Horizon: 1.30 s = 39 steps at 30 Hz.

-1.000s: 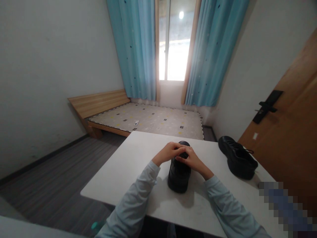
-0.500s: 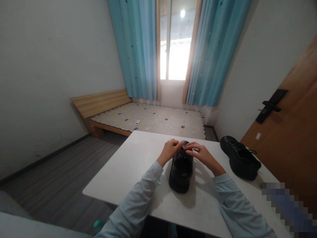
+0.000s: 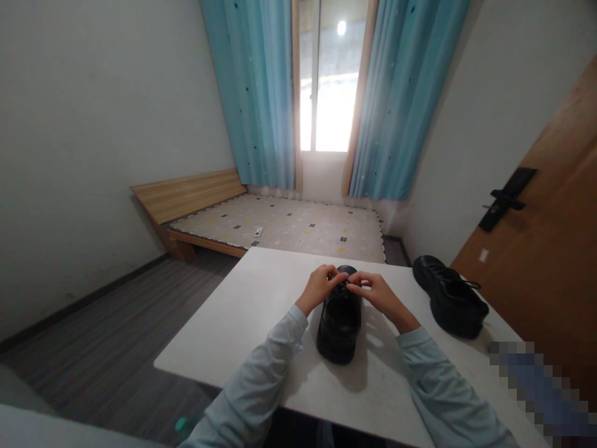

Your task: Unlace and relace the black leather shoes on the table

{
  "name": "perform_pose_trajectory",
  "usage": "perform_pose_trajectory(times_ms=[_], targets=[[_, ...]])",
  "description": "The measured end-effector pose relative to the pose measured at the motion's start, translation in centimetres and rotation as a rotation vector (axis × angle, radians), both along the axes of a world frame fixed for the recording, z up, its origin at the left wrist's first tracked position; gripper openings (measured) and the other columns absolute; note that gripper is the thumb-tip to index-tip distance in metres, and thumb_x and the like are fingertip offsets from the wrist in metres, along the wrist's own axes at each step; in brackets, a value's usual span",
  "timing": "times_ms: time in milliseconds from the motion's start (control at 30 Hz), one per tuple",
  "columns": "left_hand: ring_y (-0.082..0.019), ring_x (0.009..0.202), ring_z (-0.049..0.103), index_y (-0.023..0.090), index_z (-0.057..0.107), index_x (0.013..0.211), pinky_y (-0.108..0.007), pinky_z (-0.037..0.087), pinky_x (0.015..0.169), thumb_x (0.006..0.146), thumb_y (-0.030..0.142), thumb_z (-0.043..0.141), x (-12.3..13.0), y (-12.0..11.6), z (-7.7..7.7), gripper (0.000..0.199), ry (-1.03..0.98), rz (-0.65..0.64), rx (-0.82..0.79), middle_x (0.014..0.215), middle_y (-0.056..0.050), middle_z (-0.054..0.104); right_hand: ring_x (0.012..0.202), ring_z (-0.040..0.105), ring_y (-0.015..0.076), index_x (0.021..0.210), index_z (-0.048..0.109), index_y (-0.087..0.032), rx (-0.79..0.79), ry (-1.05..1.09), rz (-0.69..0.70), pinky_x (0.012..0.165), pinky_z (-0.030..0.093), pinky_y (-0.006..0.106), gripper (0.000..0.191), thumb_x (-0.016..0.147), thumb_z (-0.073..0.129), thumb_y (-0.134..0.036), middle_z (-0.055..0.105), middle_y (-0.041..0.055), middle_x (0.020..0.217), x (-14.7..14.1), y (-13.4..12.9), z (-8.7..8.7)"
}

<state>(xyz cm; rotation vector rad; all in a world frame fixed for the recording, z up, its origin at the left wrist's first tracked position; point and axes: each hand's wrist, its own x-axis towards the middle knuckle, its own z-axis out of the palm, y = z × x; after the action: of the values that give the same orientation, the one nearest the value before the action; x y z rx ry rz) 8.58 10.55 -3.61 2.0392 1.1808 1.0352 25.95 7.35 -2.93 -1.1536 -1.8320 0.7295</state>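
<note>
A black lace-up shoe (image 3: 339, 326) stands on the white table (image 3: 224, 311), its heel toward me and its toe pointing away. My left hand (image 3: 323, 286) is at the left side of the laces, its thumb and fingers pinched together near the toe end. From the right, my right hand (image 3: 375, 291) reaches to the same laces, fingers bent and closed at the tips. What lies between the fingertips of each hand is too small to make out. A second black shoe (image 3: 450, 297) rests near the table's right edge, with a loop of lace sticking up.
Beyond the table is a bed (image 3: 289, 224) with a small white object (image 3: 258, 232) on it. Blue curtains (image 3: 261, 93) flank a window. A wooden door (image 3: 550, 205) is at the right. A pixelated patch covers the table's lower right.
The fingertips of my right hand have come down and closed at the laces, nearer to my left hand. The shoes have stayed in place.
</note>
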Motion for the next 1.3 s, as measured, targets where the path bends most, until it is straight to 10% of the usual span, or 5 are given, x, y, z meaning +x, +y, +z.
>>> perform_pose_trajectory(times_ms=[200,367,733,1300], targets=[[-0.022,0.094,0.050,0.017,0.061,0.080,-0.033,0.039,0.082,0.071,0.058,0.061,-0.2,-0.3,0.3,0.043,0.111,0.336,0.116,0.092,-0.008,0.055,0.060,0.054,0.0147,0.064,0.064,-0.016,-0.077,0.083,-0.100,0.059,0.043,0.028,0.025,0.068,0.066,-0.040,0.060,-0.0002,0.060,-0.4,0.0,-0.1],[-0.013,0.058,0.051,0.015,0.061,0.054,-0.024,0.035,0.061,0.077,0.067,0.044,-0.6,-0.3,0.8,0.059,0.213,0.004,-0.062,0.052,0.000,0.053,0.063,0.054,0.0152,0.065,0.063,-0.015,-0.059,0.128,-0.146,0.061,0.041,0.027,0.025,0.068,0.065,-0.040,0.061,0.0007,0.063,-0.3,0.1,-0.3],[-0.011,0.059,0.051,0.011,0.063,0.063,-0.022,0.038,0.058,0.070,0.061,0.057,-1.8,0.1,1.3,0.051,-0.003,-0.373,-0.230,0.060,-0.001,0.058,0.075,0.066,0.0199,0.076,0.064,-0.016,-0.159,0.431,-0.128,0.075,0.048,0.033,0.024,0.065,0.069,-0.037,0.072,0.0048,0.073,-0.1,-0.5,0.0],[-0.012,0.069,0.052,0.011,0.067,0.068,-0.023,0.040,0.066,0.077,0.047,0.058,-1.3,-0.5,2.4,0.038,-0.203,-0.330,-0.108,0.072,-0.002,0.058,0.068,0.059,0.0174,0.079,0.072,-0.016,-0.064,0.112,0.007,0.063,0.044,0.028,0.024,0.075,0.058,-0.035,0.070,0.0032,0.073,-1.0,-1.3,1.1]])
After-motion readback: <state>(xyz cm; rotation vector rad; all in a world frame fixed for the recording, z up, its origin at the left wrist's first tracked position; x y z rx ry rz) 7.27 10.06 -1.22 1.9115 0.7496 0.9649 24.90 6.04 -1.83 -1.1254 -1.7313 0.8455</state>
